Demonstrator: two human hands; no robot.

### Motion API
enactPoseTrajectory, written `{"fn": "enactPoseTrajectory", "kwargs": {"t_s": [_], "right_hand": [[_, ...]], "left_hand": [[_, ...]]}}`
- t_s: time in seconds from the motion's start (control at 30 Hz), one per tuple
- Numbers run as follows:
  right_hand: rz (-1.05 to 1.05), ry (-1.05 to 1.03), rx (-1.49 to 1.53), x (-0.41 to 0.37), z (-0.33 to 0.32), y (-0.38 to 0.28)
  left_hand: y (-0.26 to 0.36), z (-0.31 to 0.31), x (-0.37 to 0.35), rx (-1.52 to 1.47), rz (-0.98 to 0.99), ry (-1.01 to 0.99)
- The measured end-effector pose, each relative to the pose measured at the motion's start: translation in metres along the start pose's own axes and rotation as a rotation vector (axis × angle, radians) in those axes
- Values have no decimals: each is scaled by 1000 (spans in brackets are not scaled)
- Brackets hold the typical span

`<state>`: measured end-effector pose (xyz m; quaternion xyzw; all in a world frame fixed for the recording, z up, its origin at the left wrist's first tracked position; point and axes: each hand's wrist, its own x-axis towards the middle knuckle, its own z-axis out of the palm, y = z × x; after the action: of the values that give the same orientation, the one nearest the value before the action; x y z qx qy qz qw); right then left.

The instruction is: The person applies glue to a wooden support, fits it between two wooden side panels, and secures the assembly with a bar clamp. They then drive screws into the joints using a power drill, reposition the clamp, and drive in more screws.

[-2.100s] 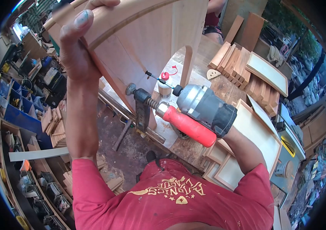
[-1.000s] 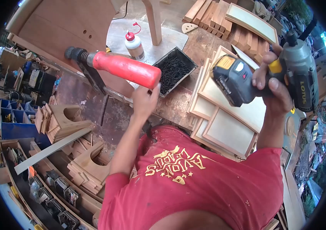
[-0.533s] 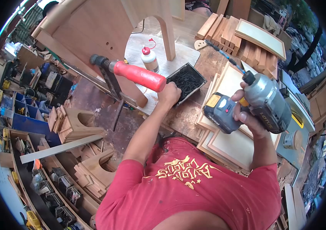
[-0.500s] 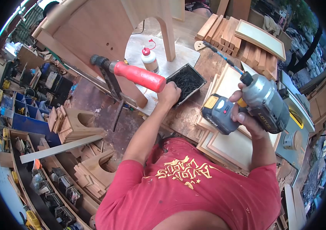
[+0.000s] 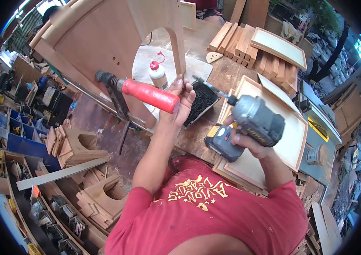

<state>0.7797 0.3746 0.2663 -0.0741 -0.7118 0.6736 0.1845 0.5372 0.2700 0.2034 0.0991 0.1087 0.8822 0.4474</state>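
Observation:
My right hand (image 5: 248, 142) grips a cordless impact driver (image 5: 257, 119), its battery toward me and its long bit pointing up and left over a box. My left hand (image 5: 179, 101) is raised beside that box, palm turned up, thumb and fingertips drawn together; whatever they pinch is too small to make out. Black screws (image 5: 199, 101) fill the open box (image 5: 212, 107). Just left of my left hand is the red handle (image 5: 150, 95) of a clamp (image 5: 119, 91) fixed on a wooden panel assembly (image 5: 100, 46). Behind it stands a white glue bottle (image 5: 158, 75) with a red cap.
Framed panels (image 5: 274, 140) lie stacked under the driver. Wooden strips (image 5: 235, 42) are piled at the back, near a seated person (image 5: 212, 12). Cut boards (image 5: 76, 144) and a shelf of tools (image 5: 57, 212) lie to the left. A tub (image 5: 316, 155) stands at right.
My left hand has come up out of the screw box and turned palm up, fingertips together. The driver has moved left, bringing its bit over the box.

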Motion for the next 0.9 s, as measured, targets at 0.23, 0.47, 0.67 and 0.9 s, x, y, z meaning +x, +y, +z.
{"fn": "enactPoseTrajectory", "kwargs": {"t_s": [0.23, 0.47, 0.67, 0.9], "right_hand": [[-53, -25, 23, 3, 20, 15], [-90, -38, -65, 6, 22, 23], [-65, -53, -133, 9, 21, 18], [-130, -98, -158, 20, 21, 20]], "left_hand": [[7, 39, -7, -41, 145, -75], [17, 47, -11, -5, 228, -17], [20, 52, -14, 176, 370, -129], [16, 53, -16, 302, 512, -52]]}}
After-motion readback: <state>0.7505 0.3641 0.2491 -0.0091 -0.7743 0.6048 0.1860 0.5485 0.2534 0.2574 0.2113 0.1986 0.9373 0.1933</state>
